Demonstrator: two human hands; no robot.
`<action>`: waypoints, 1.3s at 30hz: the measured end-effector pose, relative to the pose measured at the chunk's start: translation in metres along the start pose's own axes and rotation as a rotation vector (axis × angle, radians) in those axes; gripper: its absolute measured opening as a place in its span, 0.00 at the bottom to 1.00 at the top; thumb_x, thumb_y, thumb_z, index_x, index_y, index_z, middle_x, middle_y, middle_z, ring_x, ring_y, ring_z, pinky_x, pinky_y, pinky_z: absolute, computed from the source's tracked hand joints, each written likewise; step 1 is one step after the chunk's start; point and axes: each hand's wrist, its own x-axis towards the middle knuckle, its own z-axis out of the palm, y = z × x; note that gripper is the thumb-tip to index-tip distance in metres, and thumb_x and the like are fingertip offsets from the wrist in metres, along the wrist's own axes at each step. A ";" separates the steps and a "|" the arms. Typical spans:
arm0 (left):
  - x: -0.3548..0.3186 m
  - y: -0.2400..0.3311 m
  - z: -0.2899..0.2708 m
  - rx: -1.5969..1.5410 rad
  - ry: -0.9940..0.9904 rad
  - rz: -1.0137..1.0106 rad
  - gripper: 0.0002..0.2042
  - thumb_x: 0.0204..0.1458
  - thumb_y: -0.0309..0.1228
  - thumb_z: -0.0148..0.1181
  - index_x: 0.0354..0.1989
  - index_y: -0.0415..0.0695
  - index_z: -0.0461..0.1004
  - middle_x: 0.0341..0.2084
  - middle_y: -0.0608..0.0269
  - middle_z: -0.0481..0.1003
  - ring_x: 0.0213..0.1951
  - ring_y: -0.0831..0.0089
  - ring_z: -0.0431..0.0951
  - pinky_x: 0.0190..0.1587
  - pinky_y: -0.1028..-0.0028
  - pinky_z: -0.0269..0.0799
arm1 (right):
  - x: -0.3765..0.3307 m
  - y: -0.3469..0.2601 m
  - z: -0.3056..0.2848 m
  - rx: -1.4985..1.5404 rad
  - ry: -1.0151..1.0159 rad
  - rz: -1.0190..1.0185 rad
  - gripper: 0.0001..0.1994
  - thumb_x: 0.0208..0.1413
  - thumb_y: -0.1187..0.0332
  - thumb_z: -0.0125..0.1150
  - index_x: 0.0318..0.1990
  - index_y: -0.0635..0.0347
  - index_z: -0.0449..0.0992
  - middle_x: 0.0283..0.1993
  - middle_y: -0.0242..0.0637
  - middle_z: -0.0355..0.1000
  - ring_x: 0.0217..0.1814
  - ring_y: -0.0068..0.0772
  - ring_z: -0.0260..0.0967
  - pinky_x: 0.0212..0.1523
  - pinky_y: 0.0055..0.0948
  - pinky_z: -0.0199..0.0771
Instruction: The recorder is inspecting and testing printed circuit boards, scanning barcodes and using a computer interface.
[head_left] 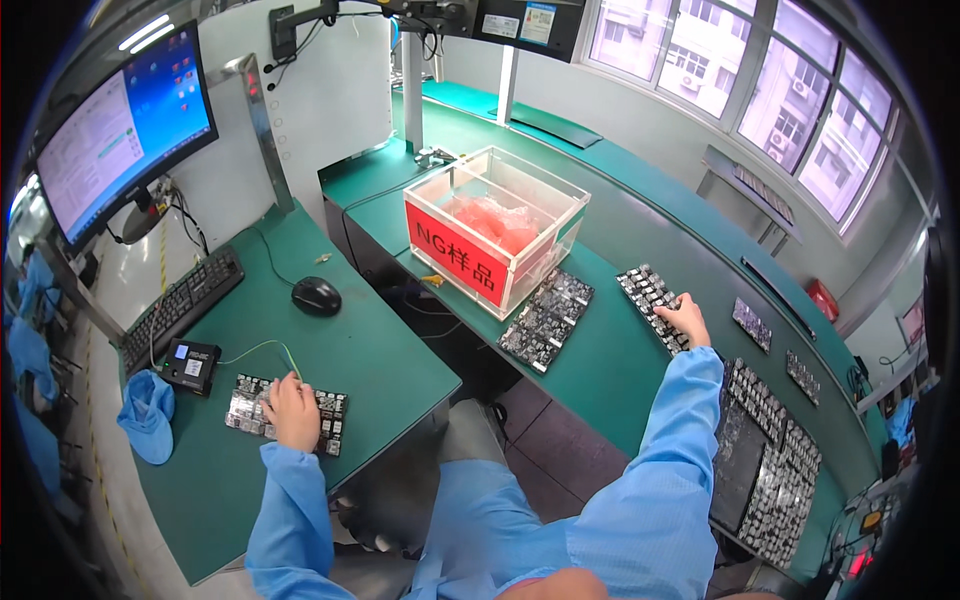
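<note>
On the left desk, my left hand (292,414) bends its fingers over a panel of small circuit boards (332,408). A thin green cable (262,346) runs from a small black box (190,366) to these fingers. Its end is hidden under them, and whatever they pinch cannot be made out. My right hand (685,323) reaches out to the right bench and grips the edge of another circuit board panel (645,288), thumb on top. Between that panel and the clear box lies a further circuit board panel (547,320), touched by neither hand.
A clear box with a red label (455,250) holds pinkish-red wrapped material. Circuit board panels (783,500) and a black tray (738,455) lie at the right. A mouse (316,295), keyboard (182,305), monitor (130,130) and blue cap (147,415) are left. A gap separates desk and bench.
</note>
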 end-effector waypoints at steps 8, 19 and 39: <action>0.001 0.032 0.008 0.120 0.125 0.126 0.06 0.55 0.31 0.49 0.35 0.42 0.65 0.31 0.56 0.69 0.39 0.57 0.68 0.47 0.59 0.59 | 0.101 -0.024 0.003 -0.106 0.332 -0.161 0.30 0.37 0.55 0.69 0.49 0.58 0.68 0.48 0.47 0.68 0.51 0.50 0.66 0.51 0.42 0.67; -0.014 0.031 -0.015 -0.187 -0.156 0.092 0.05 0.54 0.27 0.51 0.32 0.40 0.64 0.23 0.54 0.65 0.31 0.59 0.64 0.36 0.63 0.59 | 0.150 -0.033 0.040 -0.550 0.864 -0.564 0.06 0.46 0.72 0.58 0.33 0.53 0.70 0.34 0.33 0.67 0.42 0.37 0.65 0.43 0.36 0.66; -0.040 -0.009 -0.021 0.565 -0.061 -0.291 0.08 0.59 0.34 0.44 0.42 0.46 0.63 0.65 0.56 0.50 0.64 0.47 0.51 0.58 0.37 0.47 | 0.138 -0.052 0.075 -0.458 0.288 -0.158 0.22 0.59 0.49 0.47 0.57 0.44 0.67 0.60 0.37 0.64 0.64 0.42 0.57 0.58 0.58 0.58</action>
